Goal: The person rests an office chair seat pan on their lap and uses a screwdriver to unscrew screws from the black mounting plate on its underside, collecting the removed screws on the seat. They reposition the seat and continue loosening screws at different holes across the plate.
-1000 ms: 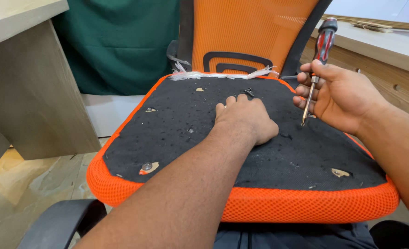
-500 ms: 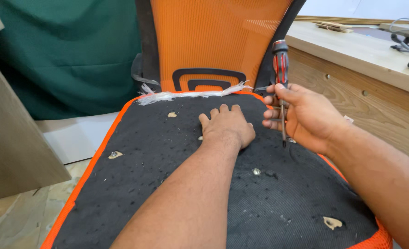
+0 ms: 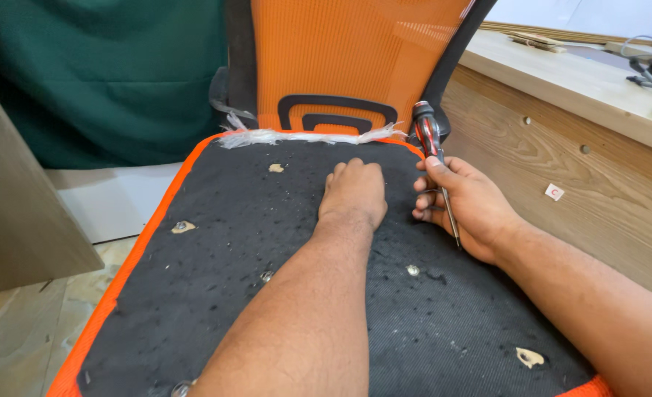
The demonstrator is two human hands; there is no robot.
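Labels visible in the head view: one small sticker.

A small, roughly square white sticker (image 3: 554, 192) with a red mark sits flat on the pale wooden side panel (image 3: 561, 147) of the bench, at about three o'clock from the frame centre. It lies below two small round holes in the panel. No packages, signs or screens can be made out.

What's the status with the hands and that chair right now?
Left hand pressed on black seat underside. Right hand grips screwdriver. Nothing in the way.
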